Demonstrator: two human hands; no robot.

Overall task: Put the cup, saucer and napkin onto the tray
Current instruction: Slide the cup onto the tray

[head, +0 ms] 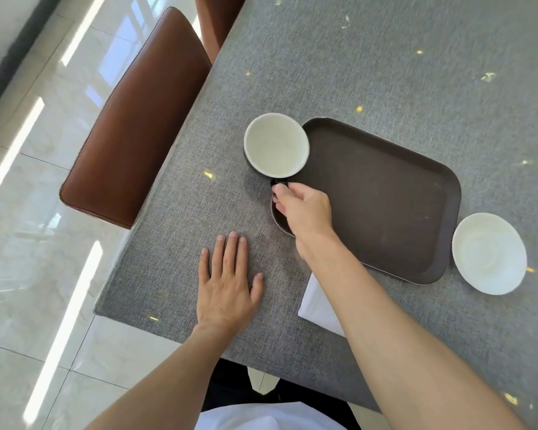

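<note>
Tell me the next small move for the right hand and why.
Probably carry the white-lined dark cup rightward and set it on the dark brown rectangular tray: the right hand pinches its handle, the cup overlaps the tray's edge, and the tray is bare.

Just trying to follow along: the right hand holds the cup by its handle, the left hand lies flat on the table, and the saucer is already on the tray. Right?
Not quite. In the head view the white saucer sits on the grey table, just beyond the dark tray. The rest holds: right hand on the cup handle, left hand flat.
</note>
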